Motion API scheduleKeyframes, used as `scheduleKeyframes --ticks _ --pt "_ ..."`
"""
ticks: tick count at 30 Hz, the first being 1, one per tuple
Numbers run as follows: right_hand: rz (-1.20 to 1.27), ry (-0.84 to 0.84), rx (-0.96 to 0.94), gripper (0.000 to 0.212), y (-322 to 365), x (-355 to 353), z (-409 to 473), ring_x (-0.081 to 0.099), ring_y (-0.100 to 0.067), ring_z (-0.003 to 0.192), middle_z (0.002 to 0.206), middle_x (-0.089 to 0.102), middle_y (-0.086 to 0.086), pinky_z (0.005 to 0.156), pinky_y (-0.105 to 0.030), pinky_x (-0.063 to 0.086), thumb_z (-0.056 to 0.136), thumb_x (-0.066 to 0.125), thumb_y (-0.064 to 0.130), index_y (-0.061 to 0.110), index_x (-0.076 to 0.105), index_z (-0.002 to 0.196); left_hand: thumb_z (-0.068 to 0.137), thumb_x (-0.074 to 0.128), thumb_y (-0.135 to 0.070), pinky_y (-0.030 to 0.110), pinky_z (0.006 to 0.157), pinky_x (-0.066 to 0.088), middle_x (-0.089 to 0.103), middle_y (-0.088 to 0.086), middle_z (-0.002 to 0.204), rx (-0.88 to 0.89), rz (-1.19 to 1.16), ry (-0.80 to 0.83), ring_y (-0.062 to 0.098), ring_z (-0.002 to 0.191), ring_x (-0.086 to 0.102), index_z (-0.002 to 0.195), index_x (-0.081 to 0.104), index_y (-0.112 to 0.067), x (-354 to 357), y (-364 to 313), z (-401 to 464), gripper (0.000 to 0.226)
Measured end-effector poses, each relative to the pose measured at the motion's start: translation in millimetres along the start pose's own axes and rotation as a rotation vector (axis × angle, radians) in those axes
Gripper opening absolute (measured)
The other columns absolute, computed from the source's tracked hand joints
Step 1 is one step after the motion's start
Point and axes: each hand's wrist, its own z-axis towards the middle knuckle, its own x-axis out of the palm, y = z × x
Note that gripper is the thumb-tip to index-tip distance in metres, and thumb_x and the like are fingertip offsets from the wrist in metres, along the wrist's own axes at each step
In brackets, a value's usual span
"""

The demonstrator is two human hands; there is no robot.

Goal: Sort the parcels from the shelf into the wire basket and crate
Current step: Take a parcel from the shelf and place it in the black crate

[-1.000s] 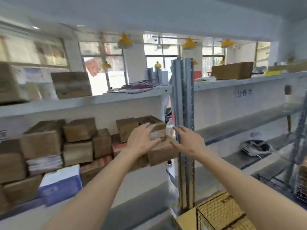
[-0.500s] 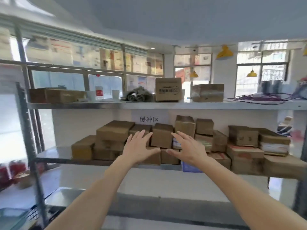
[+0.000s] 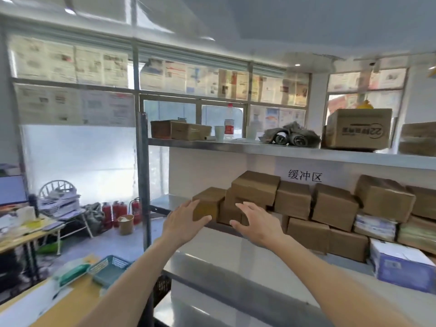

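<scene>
Two bare hands reach toward a metal shelf (image 3: 169,204) stacked with brown cardboard parcels. Far left, a cluttered worktop (image 3: 21,239) stands near a chair (image 3: 63,204) piled with papers, with red fire extinguishers (image 3: 118,212) on the floor behind it. Lower left, a teal plastic basket (image 3: 111,267) sits on a yellow worktop. The left hand (image 3: 182,226) has its grip wide, fingers straight, thumb against the front of the leftmost parcel (image 3: 207,204) at the shelf's end. Just right of it, the right hand (image 3: 257,224) also has a wide grip, fingers spread in front of the next box, holding nothing; whether it touches is unclear. Further right, more parcels (image 3: 335,206) are stacked in two layers, with a blue and white box (image 3: 401,267) at the lower right. Above, an upper shelf carries a printed carton (image 3: 361,128) and a bottle (image 3: 228,121).
</scene>
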Motion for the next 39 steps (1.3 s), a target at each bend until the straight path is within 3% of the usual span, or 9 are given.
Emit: scheduleKeyframes --ticks 14,22,29,36,39 --pt "0.267 0.106 0.072 0.066 45 141 220 0.025 -0.019 0.152 0.167 0.02 0.007 0.117 -0.047 0.034 0.1 0.044 0.06 0.032 0.027 0.158 0.093 0.051 -0.065 0.044 0.112 0.041 0.032 -0.007 0.163 -0.056 0.049 0.101 0.019 0.142 0.042 0.156 0.032 -0.036 47 143 187 0.072" --pt "0.29 0.118 0.208 0.065 30 185 289 0.027 -0.025 0.151 0.169 0.014 0.003 0.116 -0.052 0.033 0.102 0.044 0.055 0.03 0.026 0.159 0.096 0.051 -0.062 0.045 0.115 0.037 0.035 -0.006 0.162 -0.014 -0.015 0.157 0.021 0.144 0.04 0.155 0.034 -0.036 93 169 272 0.067" --pt "0.297 0.11 0.392 0.064 16 218 328 0.012 -0.028 0.155 0.17 0.001 0.003 0.121 -0.052 0.025 0.103 0.042 0.055 0.033 0.022 0.159 0.097 0.048 -0.064 0.043 0.117 0.03 0.035 -0.005 0.161 0.046 -0.136 0.258 0.021 0.148 0.033 0.154 0.036 -0.034 139 173 333 0.066" --pt "0.252 0.104 0.616 0.075 11 243 351 0.008 -0.032 0.155 0.169 -0.006 -0.002 0.121 -0.054 0.028 0.097 0.032 0.071 0.034 0.015 0.16 0.096 0.042 -0.069 0.045 0.115 0.038 0.038 -0.002 0.16 0.073 -0.286 0.426 0.025 0.143 0.042 0.158 0.027 -0.026 180 179 381 0.077" --pt "0.243 0.083 0.663 0.076 15 248 355 0.009 -0.03 0.155 0.17 -0.004 0.0 0.121 -0.054 0.026 0.096 0.03 0.074 0.036 0.014 0.16 0.094 0.047 -0.069 0.041 0.11 0.045 0.048 0.0 0.153 0.031 -0.381 0.5 0.025 0.135 0.051 0.155 0.034 -0.022 191 185 392 0.078"
